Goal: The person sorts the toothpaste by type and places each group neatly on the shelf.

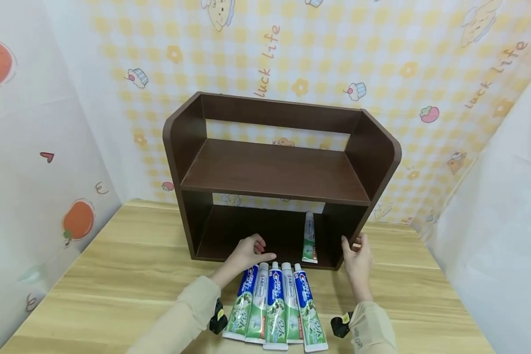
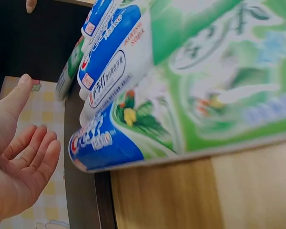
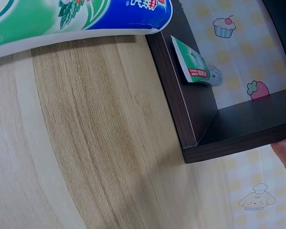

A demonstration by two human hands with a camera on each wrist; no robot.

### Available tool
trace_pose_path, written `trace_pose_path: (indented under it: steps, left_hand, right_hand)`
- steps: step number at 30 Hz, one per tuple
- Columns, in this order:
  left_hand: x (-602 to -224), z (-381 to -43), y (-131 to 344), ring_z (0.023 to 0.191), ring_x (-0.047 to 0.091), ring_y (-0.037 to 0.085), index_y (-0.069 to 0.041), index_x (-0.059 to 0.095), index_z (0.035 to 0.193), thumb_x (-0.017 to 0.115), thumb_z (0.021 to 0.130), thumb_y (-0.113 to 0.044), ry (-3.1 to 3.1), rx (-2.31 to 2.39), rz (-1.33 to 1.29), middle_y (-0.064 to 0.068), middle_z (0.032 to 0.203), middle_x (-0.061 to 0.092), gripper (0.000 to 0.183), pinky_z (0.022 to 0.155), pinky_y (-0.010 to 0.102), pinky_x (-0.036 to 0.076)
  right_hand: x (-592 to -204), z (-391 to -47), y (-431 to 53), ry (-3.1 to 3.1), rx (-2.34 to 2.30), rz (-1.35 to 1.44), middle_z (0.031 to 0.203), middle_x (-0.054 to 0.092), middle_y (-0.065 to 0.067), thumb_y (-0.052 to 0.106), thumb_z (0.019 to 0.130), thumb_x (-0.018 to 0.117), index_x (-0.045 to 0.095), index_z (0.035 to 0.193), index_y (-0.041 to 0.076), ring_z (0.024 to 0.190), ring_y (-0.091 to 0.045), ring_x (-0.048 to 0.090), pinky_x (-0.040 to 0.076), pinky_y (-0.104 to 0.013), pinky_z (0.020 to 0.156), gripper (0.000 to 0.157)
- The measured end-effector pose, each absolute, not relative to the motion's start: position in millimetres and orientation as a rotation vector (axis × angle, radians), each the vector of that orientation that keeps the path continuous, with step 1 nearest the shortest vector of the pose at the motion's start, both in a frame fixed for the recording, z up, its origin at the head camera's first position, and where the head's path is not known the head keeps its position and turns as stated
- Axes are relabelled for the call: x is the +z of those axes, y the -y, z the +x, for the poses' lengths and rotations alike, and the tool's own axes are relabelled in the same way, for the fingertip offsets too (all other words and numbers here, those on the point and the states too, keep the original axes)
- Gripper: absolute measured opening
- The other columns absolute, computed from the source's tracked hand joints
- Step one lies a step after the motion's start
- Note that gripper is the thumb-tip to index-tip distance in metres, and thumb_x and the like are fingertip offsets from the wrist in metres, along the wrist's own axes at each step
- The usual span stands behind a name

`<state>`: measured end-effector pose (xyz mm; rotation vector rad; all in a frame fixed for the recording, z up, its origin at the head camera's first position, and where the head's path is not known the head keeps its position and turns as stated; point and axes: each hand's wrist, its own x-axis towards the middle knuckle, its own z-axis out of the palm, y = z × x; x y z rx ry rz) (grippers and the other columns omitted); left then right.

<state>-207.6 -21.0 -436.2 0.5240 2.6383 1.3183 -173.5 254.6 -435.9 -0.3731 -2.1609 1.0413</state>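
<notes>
the left hand (image 1: 248,250) has its fingers loose and a bit bent, the thumb apart from them and nothing held, at the open front of the brown shelf (image 1: 270,169), close to five toothpaste tubes (image 1: 275,305) lying side by side on the counter (image 1: 132,255), caps toward the shelf. the right hand (image 1: 358,260) touches the shelf's right side with loose fingers. one white and green tube (image 1: 309,238) lies on the bottom board near that side, its cap to the back.
</notes>
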Motion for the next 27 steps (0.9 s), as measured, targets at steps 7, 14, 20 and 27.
trace_pose_path:
  steps: [7,14,20,27]
  left_hand:
    - [-437,-197,37,0.086,0.055,0.019,-0.001,0.055,0.101,0.072,0.078,-0.031,-2.681,1.264,0.534,0.010,0.095,0.058,0.042,0.076,0.032,0.050]
    - [-444,-179,52,0.086,0.051,0.018,-0.002,0.051,0.109,0.074,0.075,-0.033,-2.645,1.202,0.428,0.010,0.099,0.053,0.051,0.073,0.031,0.048]
    - [-446,-163,58,0.095,0.055,0.026,0.003,0.044,0.120,0.074,0.075,-0.032,-2.560,1.160,0.399,0.016,0.108,0.053,0.065,0.081,0.040,0.050]
    - [-449,-150,59,0.113,0.049,0.042,0.012,0.031,0.131,0.076,0.073,-0.031,-2.519,1.161,0.462,0.030,0.123,0.048,0.085,0.095,0.053,0.042]
  right_hand:
    - [-434,-174,-259,2.159,1.026,-0.376,0.089,0.062,-0.019,0.013,0.083,0.064,0.052,0.093,0.001,0.069,-0.025,0.059,0.043,-0.020,0.057,0.019]
    - [-435,-173,-256,2.174,1.018,-0.367,0.091,0.063,-0.018,0.014,0.083,0.063,0.053,0.094,0.002,0.073,-0.029,0.061,0.043,-0.019,0.059,0.019]
    - [-435,-173,-255,2.159,1.029,-0.361,0.090,0.063,-0.019,0.013,0.083,0.063,0.053,0.093,0.001,0.072,-0.029,0.061,0.043,-0.016,0.057,0.019]
    - [-437,-173,-255,2.162,1.028,-0.362,0.090,0.063,-0.019,0.013,0.083,0.063,0.053,0.094,0.001,0.073,-0.030,0.061,0.043,-0.016,0.058,0.019]
